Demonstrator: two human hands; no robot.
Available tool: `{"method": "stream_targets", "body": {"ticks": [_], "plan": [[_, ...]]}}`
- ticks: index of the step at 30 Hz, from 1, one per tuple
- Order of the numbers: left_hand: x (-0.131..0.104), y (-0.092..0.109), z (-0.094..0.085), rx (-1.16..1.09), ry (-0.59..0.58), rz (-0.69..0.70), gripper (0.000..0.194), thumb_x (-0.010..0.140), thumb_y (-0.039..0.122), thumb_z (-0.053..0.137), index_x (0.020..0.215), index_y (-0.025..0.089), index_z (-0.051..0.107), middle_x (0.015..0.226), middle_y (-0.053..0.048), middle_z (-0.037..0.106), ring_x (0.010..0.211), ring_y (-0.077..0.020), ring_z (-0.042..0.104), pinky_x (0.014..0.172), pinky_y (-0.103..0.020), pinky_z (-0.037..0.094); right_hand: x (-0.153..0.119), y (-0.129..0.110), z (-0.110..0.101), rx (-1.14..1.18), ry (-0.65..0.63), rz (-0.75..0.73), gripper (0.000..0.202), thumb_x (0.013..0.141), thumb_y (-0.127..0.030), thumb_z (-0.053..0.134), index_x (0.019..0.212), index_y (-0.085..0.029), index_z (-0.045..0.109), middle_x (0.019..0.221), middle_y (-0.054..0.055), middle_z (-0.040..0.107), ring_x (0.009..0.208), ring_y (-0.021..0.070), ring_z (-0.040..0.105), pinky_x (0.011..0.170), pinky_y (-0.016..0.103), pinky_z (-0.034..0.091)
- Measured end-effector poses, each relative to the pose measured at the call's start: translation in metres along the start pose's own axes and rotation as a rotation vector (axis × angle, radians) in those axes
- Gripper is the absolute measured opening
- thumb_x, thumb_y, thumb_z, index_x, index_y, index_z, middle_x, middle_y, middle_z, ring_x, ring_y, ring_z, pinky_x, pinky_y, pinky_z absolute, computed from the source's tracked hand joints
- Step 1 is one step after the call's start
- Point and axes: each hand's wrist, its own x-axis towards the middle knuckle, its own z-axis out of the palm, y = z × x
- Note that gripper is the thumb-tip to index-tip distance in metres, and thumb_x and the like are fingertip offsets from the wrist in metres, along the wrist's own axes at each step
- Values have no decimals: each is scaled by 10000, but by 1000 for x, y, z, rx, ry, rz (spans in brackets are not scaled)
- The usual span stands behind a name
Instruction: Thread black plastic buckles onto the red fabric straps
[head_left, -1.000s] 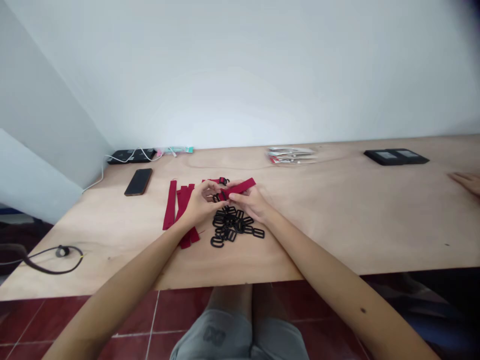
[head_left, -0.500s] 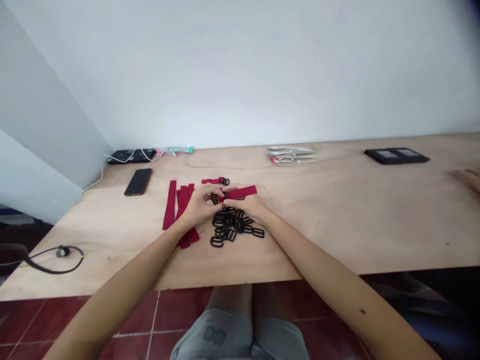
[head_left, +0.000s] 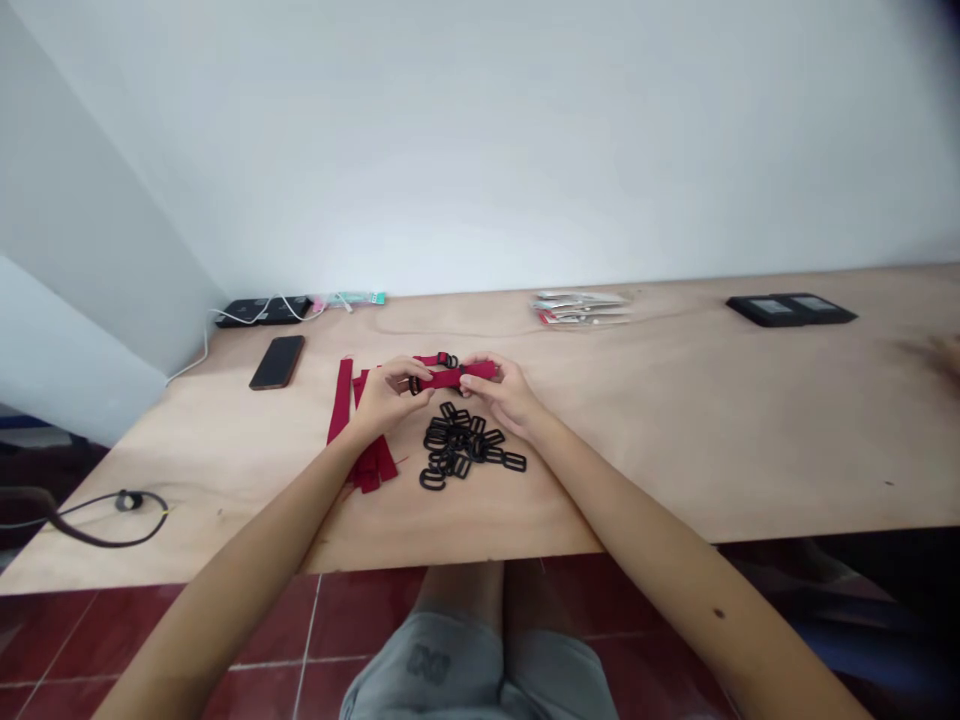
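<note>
A red strap [head_left: 448,378] with black fittings is stretched between my two hands above the table. My left hand [head_left: 394,392] pinches its left end beside a black ring. My right hand [head_left: 504,388] grips the right part, thumb on the strap near a second black piece. Just below lies a heap of black buckles and hooks [head_left: 459,440]. Several loose red straps [head_left: 341,400] lie left of the heap, partly behind my left hand and forearm. Behind my hands rests another red strap with black fittings [head_left: 442,359].
On the wooden table [head_left: 675,430] are a phone [head_left: 277,362], a black device with a white cable [head_left: 259,312], plastic packets [head_left: 581,307], black cases [head_left: 791,310] and a cable loop [head_left: 129,502]. Another person's blurred hand [head_left: 946,355] shows at the right edge.
My hands have moved slightly up and apart, with the strap now more exposed between them. Its free right end sticks out less beyond my right hand, and more of the buckle heap shows.
</note>
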Motion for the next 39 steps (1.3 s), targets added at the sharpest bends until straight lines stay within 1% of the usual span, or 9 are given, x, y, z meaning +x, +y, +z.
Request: {"method": "stream_targets", "body": {"ticks": [4, 11, 16, 19, 22, 27, 33, 36, 39], "plan": [[2, 1, -2, 8, 14, 29, 171, 776, 264, 890, 912, 199, 811, 1020, -97, 775, 1004, -235, 741, 832, -337, 611, 1, 0, -1, 10, -10, 10, 496, 698, -322, 982, 1132, -212, 769, 974, 24, 761, 769, 145, 665, 785, 312, 562], [1, 3, -6, 128, -70, 87, 145, 802, 234, 863, 943, 218, 833, 1043, -116, 783, 1047, -260, 735, 842, -363, 611, 2, 3, -8, -51, -89, 14, 379, 752, -311, 944, 1088, -219, 795, 1019, 33, 753, 812, 154, 656, 816, 321, 561], [3, 4, -8, 68, 32, 39, 159, 760, 248, 894, 899, 211, 827, 1013, -100, 783, 996, -246, 743, 820, -347, 602, 9, 6, -13, -47, 40, -35, 440, 731, -374, 957, 1100, -216, 778, 1013, 35, 755, 814, 154, 662, 824, 317, 573], [3, 8, -7, -33, 148, -60, 225, 722, 279, 942, 890, 193, 821, 1009, -96, 791, 973, -242, 750, 865, -356, 604, 13, 5, -17, -11, 167, -89, 483, 703, -393, 966, 1106, -231, 753, 954, 16, 742, 790, 149, 657, 827, 319, 581], [5, 9, -4, -243, 267, -196, 317, 711, 323, 976, 934, 175, 807, 956, -84, 803, 927, -230, 765, 929, -383, 607, 15, 5, -21, -59, 199, -102, 495, 708, -405, 954, 1120, -230, 742, 872, 2, 732, 738, 150, 654, 790, 326, 583], [12, 4, -5, -647, 390, -299, 343, 682, 298, 1000, 917, 191, 775, 946, -38, 806, 945, -190, 781, 983, -359, 621, 6, 7, -18, -381, -62, -85, 410, 797, -396, 869, 1133, -177, 784, 1018, 80, 805, 803, 193, 708, 775, 340, 576], [14, -2, -8, -715, 336, -345, 262, 767, 306, 944, 902, 215, 739, 1010, -35, 814, 1143, -213, 772, 1055, -342, 606, -4, 7, -10, -721, -389, -138, 288, 880, -332, 776, 1113, -168, 823, 962, 73, 808, 760, 183, 676, 729, 309, 543], [11, -2, -5, -681, 265, -351, 274, 773, 349, 940, 913, 217, 745, 1068, -49, 820, 1153, -217, 770, 1029, -333, 619, -3, 6, -10, -744, -446, -194, 238, 927, -360, 747, 1059, -184, 836, 862, 57, 782, 684, 173, 625, 675, 303, 507], [6, 1, 0, -643, 205, -353, 315, 761, 380, 953, 941, 216, 752, 1099, -58, 819, 1134, -230, 776, 1003, -355, 634, 0, 6, -9, -652, -348, -207, 259, 956, -425, 725, 945, -192, 837, 864, 66, 781, 763, 207, 668, 728, 325, 524]]}}
